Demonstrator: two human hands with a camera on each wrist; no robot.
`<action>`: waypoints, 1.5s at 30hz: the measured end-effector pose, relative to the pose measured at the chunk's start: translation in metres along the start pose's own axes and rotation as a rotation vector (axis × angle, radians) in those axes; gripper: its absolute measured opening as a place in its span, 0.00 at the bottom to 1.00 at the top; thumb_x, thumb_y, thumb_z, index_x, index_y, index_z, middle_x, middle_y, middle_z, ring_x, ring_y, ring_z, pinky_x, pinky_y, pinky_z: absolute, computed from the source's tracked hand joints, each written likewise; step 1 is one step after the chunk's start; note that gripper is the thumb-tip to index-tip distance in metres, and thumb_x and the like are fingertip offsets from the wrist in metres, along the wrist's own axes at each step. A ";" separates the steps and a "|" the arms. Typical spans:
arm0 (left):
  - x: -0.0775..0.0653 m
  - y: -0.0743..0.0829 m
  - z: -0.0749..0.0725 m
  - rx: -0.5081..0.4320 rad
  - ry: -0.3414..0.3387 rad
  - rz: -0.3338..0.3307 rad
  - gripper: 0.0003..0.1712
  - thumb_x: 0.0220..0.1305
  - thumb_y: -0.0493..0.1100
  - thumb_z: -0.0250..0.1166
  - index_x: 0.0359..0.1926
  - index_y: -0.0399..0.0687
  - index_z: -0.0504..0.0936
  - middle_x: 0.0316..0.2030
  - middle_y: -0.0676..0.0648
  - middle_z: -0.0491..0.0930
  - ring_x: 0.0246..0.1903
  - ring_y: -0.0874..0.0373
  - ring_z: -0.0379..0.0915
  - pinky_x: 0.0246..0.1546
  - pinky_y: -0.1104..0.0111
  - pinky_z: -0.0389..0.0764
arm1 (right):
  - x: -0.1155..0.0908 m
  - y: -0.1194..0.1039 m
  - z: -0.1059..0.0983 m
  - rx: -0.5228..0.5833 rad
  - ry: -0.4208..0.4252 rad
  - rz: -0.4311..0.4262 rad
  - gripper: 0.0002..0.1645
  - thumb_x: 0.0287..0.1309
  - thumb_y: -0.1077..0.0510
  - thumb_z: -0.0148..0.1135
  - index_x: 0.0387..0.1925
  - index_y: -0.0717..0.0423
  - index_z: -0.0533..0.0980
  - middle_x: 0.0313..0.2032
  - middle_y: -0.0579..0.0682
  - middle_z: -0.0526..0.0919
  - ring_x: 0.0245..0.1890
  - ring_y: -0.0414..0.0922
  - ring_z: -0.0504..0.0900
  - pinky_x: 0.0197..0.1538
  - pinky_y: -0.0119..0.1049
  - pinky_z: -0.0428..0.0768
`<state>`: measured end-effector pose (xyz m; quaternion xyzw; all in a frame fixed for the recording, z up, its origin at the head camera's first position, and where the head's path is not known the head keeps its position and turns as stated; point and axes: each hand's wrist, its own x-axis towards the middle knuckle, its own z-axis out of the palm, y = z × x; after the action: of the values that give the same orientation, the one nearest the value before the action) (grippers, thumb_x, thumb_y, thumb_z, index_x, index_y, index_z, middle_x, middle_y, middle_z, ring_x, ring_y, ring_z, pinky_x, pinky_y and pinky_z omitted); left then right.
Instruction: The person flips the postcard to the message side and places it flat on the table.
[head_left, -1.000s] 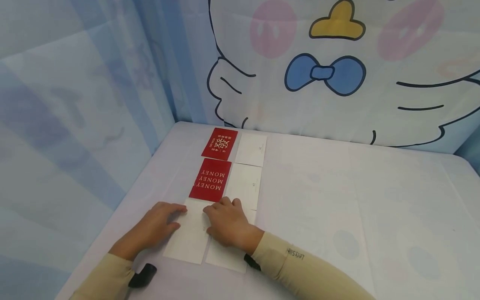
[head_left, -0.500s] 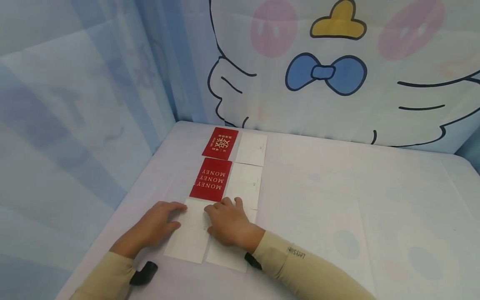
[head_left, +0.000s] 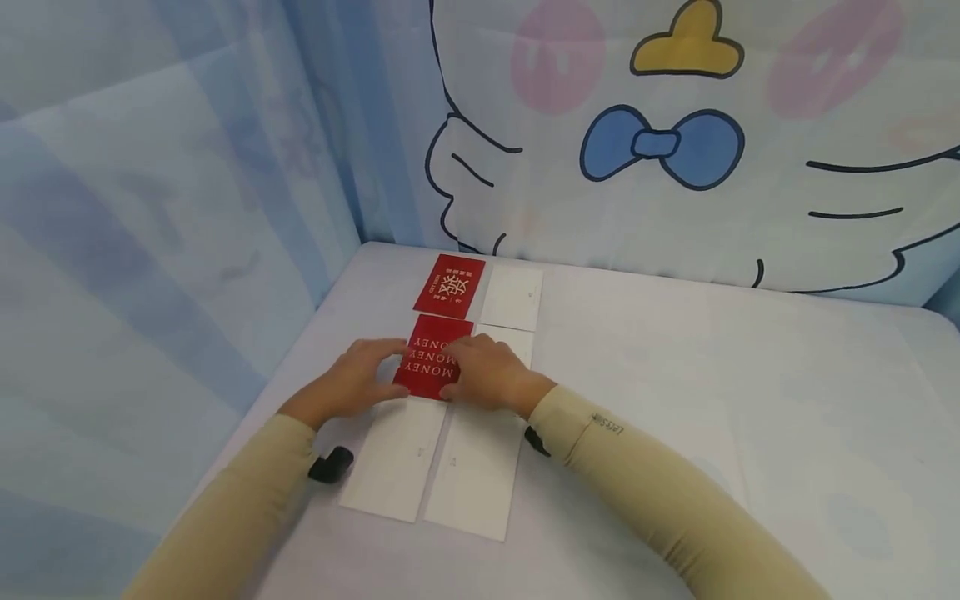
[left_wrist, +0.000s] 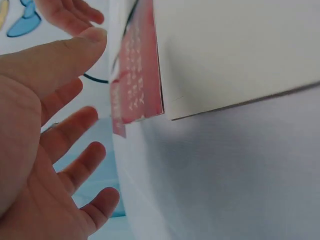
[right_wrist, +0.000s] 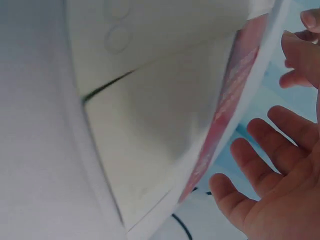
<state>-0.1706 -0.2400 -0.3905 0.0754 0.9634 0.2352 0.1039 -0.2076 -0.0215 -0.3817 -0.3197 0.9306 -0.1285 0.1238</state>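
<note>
A red card printed "MONEY" point(head_left: 427, 358) lies flat between my hands in the head view. My left hand point(head_left: 348, 382) is at its left edge, thumb and fingers spread apart. My right hand point(head_left: 489, 372) reaches over its right side and hides part of the neighbouring white card point(head_left: 519, 339). Both wrist views show loosely bent fingers with nothing in them, on the left hand point(left_wrist: 55, 145) and the right hand point(right_wrist: 285, 165). Beyond lies a red card with a large gold character point(head_left: 451, 286), beside a white card point(head_left: 512, 297).
Nearer the front, a left white card point(head_left: 397, 458) and a right white card point(head_left: 476, 475) lie side by side on the white tabletop point(head_left: 675, 400). A blue-striped curtain point(head_left: 187, 208) borders the left side, and a cartoon-printed cloth point(head_left: 660, 225) hangs behind the table.
Both hands have moved away from me, from the front left white card to the red "MONEY" card. The cards keep their layout, and the head view has shifted slightly.
</note>
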 end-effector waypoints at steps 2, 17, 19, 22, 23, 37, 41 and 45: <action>0.018 0.002 0.000 0.004 -0.022 -0.043 0.41 0.58 0.47 0.75 0.71 0.52 0.70 0.67 0.41 0.68 0.68 0.40 0.58 0.61 0.40 0.68 | 0.007 0.006 0.001 0.002 -0.011 0.040 0.43 0.55 0.42 0.73 0.68 0.52 0.70 0.60 0.51 0.77 0.63 0.51 0.70 0.63 0.49 0.72; 0.048 0.006 -0.001 0.026 -0.129 -0.139 0.46 0.49 0.53 0.79 0.69 0.54 0.70 0.62 0.44 0.72 0.59 0.42 0.64 0.56 0.41 0.72 | 0.022 0.008 0.008 -0.059 -0.059 0.044 0.48 0.47 0.35 0.76 0.66 0.51 0.71 0.55 0.49 0.80 0.57 0.48 0.73 0.62 0.51 0.68; 0.048 0.006 -0.001 0.034 -0.130 -0.138 0.46 0.49 0.53 0.79 0.68 0.54 0.70 0.62 0.44 0.72 0.58 0.43 0.64 0.56 0.42 0.72 | 0.022 0.007 0.008 -0.071 -0.066 0.043 0.49 0.47 0.34 0.76 0.66 0.51 0.71 0.56 0.49 0.79 0.59 0.49 0.72 0.63 0.53 0.67; 0.048 0.007 -0.001 0.044 -0.130 -0.130 0.45 0.49 0.53 0.79 0.68 0.54 0.71 0.62 0.45 0.72 0.57 0.43 0.64 0.56 0.43 0.72 | 0.022 0.006 0.007 -0.084 -0.073 0.035 0.47 0.49 0.36 0.74 0.66 0.53 0.71 0.57 0.50 0.79 0.61 0.50 0.71 0.66 0.56 0.65; 0.048 0.007 -0.001 0.047 -0.133 -0.125 0.45 0.50 0.53 0.78 0.68 0.54 0.71 0.62 0.44 0.72 0.57 0.43 0.64 0.56 0.43 0.72 | 0.022 0.006 0.007 -0.080 -0.073 0.034 0.46 0.50 0.36 0.74 0.65 0.53 0.71 0.56 0.50 0.79 0.60 0.50 0.72 0.66 0.56 0.65; 0.045 0.006 -0.005 -0.004 -0.139 -0.110 0.45 0.54 0.46 0.69 0.73 0.51 0.65 0.67 0.40 0.69 0.64 0.39 0.61 0.62 0.34 0.58 | 0.018 0.006 0.007 -0.051 -0.015 0.010 0.26 0.68 0.47 0.51 0.61 0.57 0.69 0.50 0.54 0.81 0.54 0.52 0.78 0.69 0.57 0.60; 0.043 -0.002 -0.003 -0.120 -0.104 -0.135 0.43 0.59 0.45 0.66 0.75 0.52 0.61 0.67 0.39 0.70 0.66 0.40 0.61 0.63 0.33 0.57 | 0.017 0.006 0.006 -0.041 -0.016 0.053 0.24 0.68 0.49 0.57 0.60 0.57 0.69 0.47 0.54 0.82 0.51 0.51 0.80 0.67 0.54 0.64; 0.040 -0.007 -0.003 -0.156 -0.045 -0.116 0.38 0.63 0.43 0.65 0.73 0.51 0.63 0.60 0.39 0.77 0.58 0.42 0.70 0.63 0.35 0.59 | 0.015 0.007 0.004 0.096 0.025 0.088 0.27 0.69 0.53 0.58 0.65 0.57 0.66 0.53 0.55 0.81 0.47 0.50 0.79 0.58 0.45 0.74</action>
<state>-0.2107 -0.2392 -0.3977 0.0163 0.9423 0.3015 0.1445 -0.2219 -0.0260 -0.3894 -0.2706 0.9379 -0.1715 0.1329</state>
